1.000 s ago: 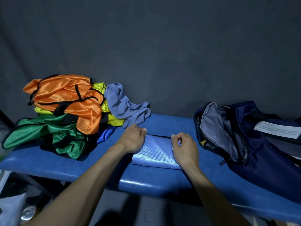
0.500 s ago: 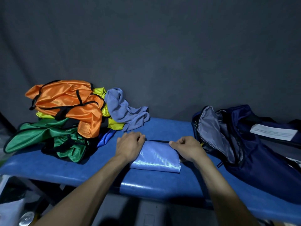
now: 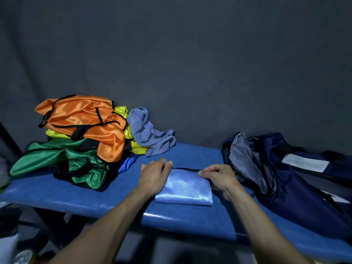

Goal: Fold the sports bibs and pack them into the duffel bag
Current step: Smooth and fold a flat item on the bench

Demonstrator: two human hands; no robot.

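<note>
A folded light blue bib [image 3: 187, 187] with a black trim lies flat on the blue bench [image 3: 66, 193] near its front edge. My left hand [image 3: 154, 178] rests on the bib's left side, fingers curled at the far left corner. My right hand [image 3: 219, 178] holds the bib's right edge, fingers bent over the far right corner and thumb low beside it. The navy duffel bag [image 3: 285, 187] lies just right of my right hand, its mouth open and grey lining showing.
At the left of the bench is a heap of unfolded bibs: orange [image 3: 85, 119] on top, yellow [image 3: 137, 147], green [image 3: 57, 155] and a blue one [image 3: 127, 161] underneath. A lavender cloth [image 3: 146, 132] drapes off the heap. A dark wall stands behind. A white label [image 3: 304, 162] lies on the bag.
My right hand slid from the top of the bib to its right edge and curled round it. My left hand shifted slightly left onto the left edge. The bib stays flat.
</note>
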